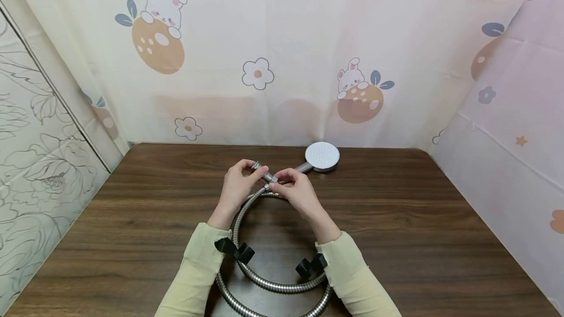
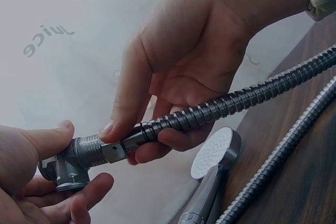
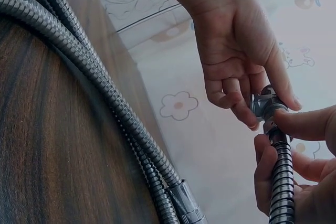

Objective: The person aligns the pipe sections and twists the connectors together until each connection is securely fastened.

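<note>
My left hand [image 1: 233, 187] pinches a metal threaded pipe fitting [image 2: 71, 166] with a short side outlet, between thumb and fingers. Facing it, my right hand [image 1: 304, 197] grips the end of a ribbed metal shower hose [image 2: 210, 109], thumb on its smooth end piece [image 2: 114, 152]. Fitting and hose end meet in line at the fitting's threads; how far they are joined cannot be told. Both hands are raised above the table. Behind the right hand lies a round shower head [image 1: 323, 155] with a white face and grey handle.
The rest of the hose [image 1: 286, 287] loops on the dark wooden table [image 1: 418, 229] between and under the forearms. Black wrist straps [image 1: 235, 250] sit over the pale yellow sleeves. A printed curtain [image 1: 220, 38] hangs at the table's back edge.
</note>
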Available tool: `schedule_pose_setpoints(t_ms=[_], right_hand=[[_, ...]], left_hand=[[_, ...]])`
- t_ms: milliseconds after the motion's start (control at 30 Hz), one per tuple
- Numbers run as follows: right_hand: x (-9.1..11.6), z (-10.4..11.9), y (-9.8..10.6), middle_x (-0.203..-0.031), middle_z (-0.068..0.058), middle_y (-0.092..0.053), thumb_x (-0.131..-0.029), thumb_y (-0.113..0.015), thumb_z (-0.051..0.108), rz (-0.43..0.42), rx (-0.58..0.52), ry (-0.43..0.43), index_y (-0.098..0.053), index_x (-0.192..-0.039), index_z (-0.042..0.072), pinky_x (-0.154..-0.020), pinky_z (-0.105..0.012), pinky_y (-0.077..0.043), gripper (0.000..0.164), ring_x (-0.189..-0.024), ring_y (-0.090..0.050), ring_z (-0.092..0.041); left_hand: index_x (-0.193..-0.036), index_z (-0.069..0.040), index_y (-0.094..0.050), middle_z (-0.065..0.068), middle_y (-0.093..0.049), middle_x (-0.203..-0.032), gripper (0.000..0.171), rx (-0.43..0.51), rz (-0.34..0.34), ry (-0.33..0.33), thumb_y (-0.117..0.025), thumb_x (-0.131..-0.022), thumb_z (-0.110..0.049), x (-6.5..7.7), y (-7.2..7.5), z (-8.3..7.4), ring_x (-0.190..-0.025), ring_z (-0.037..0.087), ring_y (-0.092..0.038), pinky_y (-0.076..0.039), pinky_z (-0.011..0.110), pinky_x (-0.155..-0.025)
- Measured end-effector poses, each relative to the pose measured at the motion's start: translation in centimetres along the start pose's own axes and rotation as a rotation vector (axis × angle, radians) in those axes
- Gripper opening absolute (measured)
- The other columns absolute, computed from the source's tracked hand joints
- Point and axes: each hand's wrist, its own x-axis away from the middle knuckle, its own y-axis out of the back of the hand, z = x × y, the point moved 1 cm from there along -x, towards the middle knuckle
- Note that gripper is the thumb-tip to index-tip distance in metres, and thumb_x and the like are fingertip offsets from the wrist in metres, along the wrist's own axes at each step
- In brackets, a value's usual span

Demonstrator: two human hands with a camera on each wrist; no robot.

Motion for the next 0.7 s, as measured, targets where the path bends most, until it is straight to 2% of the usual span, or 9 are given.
schedule_pose_setpoints(t_ms=[133,333,433,567,700], right_hand=[[0.05,0.08,0.03,-0.091,-0.013,-0.059,-0.081,-0.065,0.003,0.0,-0.017,-0.005,-0.054,-0.106,-0.004,-0.064,-0.028,-0.05,0.027,-0.076,-0.062,-0.02],[0.09,0.07,0.02,-0.088,-0.013,-0.063,-0.084,-0.062,0.004,0.01,-0.053,-0.013,-0.051,-0.105,-0.003,-0.063,-0.026,-0.049,0.025,-0.071,-0.062,-0.013],[0.1,-0.01,-0.05,-0.085,-0.012,-0.064,-0.086,-0.06,0.005,0.022,-0.05,-0.012,-0.052,-0.103,-0.003,-0.063,-0.026,-0.049,0.02,-0.068,-0.061,-0.011],[0.12,-0.09,-0.15,-0.088,-0.016,-0.064,-0.088,-0.057,0.007,0.037,-0.044,-0.008,-0.052,-0.103,-0.003,-0.065,-0.03,-0.049,0.019,-0.068,-0.061,-0.01],[0.11,-0.17,-0.11,-0.094,-0.018,-0.064,-0.084,-0.063,0.008,0.049,-0.013,-0.017,-0.053,-0.106,-0.001,-0.068,-0.032,-0.05,0.026,-0.072,-0.06,-0.011]], left_hand=[[-0.101,-0.007,-0.06,0.009,-0.061,-0.096,0.032,-0.005,-0.002,-0.006,-0.068,-0.081,-0.031,-0.03,-0.05,0.13,-0.076,0.029,-0.067,-0.05,0.032,-0.07],[-0.101,-0.006,-0.06,0.009,-0.061,-0.094,0.031,0.003,-0.008,-0.011,-0.068,-0.081,-0.03,-0.01,-0.1,0.23,-0.071,0.023,-0.067,-0.051,0.032,-0.069],[-0.101,-0.006,-0.06,0.009,-0.062,-0.094,0.031,0.009,-0.011,-0.01,-0.068,-0.081,-0.03,0.04,-0.09,0.19,-0.072,0.025,-0.067,-0.051,0.036,-0.071],[-0.101,-0.007,-0.06,0.009,-0.061,-0.094,0.032,0.012,-0.008,0.0,-0.068,-0.081,-0.031,0.15,-0.01,0.14,-0.076,0.03,-0.067,-0.05,0.038,-0.074],[-0.101,-0.008,-0.061,0.008,-0.061,-0.093,0.033,-0.004,-0.012,0.001,-0.068,-0.081,-0.034,0.29,0.12,0.14,-0.075,0.026,-0.067,-0.048,0.033,-0.073]])
